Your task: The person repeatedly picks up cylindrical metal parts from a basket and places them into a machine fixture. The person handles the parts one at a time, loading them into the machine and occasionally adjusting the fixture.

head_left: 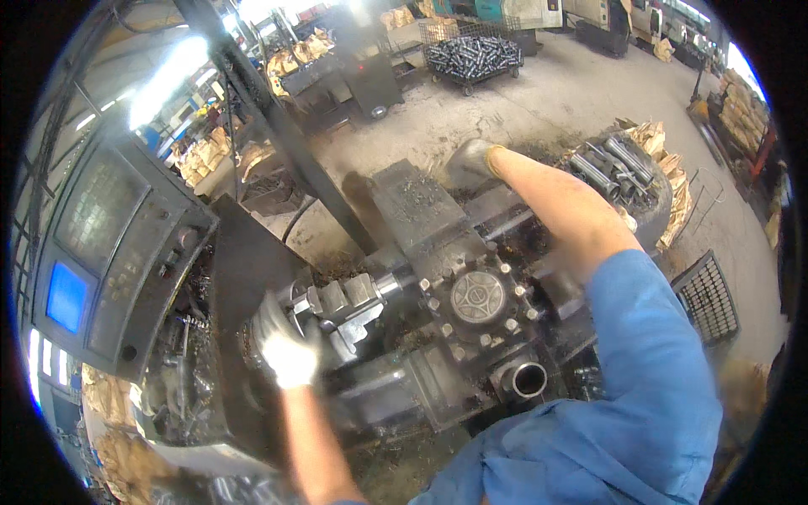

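My left hand, in a pale work glove, is at the left side of the lathe chuck. Its fingers are smeared by motion, so their grip does not show. A shiny round metal part sits at the chuck's right side, facing the tool turret. Across the machine reaches my right arm, in a blue sleeve. The gloved right hand is over the far side, beyond a dark block covered in chips. Blur hides its fingers and anything in them.
A control panel with a blue screen stands at left, beside a dark upright post. Metal tubes lie on a tray at right, near a black plastic crate. A wire cart of metal parts stands farther back.
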Tool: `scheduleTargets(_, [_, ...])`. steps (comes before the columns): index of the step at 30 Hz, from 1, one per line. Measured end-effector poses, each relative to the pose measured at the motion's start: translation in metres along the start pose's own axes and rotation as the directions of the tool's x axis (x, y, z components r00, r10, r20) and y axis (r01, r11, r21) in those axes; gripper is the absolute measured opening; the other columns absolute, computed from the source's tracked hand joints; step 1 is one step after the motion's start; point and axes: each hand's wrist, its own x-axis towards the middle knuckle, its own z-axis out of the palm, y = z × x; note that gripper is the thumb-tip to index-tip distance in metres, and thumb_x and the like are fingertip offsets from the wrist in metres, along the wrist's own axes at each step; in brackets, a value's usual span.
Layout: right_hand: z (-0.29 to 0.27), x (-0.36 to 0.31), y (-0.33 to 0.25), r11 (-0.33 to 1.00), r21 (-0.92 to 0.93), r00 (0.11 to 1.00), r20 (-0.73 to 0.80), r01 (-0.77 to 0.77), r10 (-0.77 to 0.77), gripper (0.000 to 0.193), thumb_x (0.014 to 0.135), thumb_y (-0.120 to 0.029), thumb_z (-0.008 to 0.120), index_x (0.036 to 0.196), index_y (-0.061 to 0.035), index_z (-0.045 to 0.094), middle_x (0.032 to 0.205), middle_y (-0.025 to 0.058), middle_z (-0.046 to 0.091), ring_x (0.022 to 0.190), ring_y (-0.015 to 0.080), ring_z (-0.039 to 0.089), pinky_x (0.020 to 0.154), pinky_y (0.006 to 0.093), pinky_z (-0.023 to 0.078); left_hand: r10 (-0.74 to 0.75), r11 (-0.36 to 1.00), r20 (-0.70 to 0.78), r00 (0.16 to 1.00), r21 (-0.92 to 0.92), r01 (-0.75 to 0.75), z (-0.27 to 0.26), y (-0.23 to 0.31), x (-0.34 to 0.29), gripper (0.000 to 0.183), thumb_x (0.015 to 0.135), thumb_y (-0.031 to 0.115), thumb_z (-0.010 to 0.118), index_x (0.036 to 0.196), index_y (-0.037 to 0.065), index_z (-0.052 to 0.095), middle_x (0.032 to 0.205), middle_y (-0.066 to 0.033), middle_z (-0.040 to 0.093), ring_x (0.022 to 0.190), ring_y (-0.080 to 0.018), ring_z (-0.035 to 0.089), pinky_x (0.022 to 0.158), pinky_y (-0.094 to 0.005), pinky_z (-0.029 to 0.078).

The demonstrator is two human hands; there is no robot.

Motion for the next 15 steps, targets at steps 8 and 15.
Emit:
scheduleTargets(8, [-0.013, 0.007, -0.227, 0.83, 0.166, 0.839, 0.023, 0.532, -0.543, 0.068, 0.078, -0.053, 0.081, 0.125, -0.0046, 0.076, 0.126, 0.0229, 0.074, 0.122, 0.0353, 0.068, 0.104, 0.0457, 0.053, -0.02, 0.998, -0.061, 0.998, 0.066, 0.024, 0.026, -0.012, -0.022, 0.062, 0.082, 0.021, 0.068, 0.139, -0.001, 0.058, 0.136, -0.0232, 0.065, 0.128, -0.0437, 0.059, 0.117, -0.0575, 0.041])
scheduleTargets(15, [-0.002, 0.042, -0.21, 0.773, 0.527, 0.799, 0.259, 0.354, -0.542, 0.112, 0.079, -0.04, 0.09, 0.168, -0.0118, 0.029, 0.163, 0.0168, 0.047, 0.149, 0.0345, 0.045, 0.119, 0.0449, 0.043, 0.015, 0.994, -0.136, 0.991, 0.108, -0.001, 0.028, -0.016, -0.024, 0.063, 0.075, 0.024, 0.072, 0.133, 0.002, 0.062, 0.127, -0.0215, 0.067, 0.116, -0.0437, 0.063, 0.111, -0.0583, 0.045])
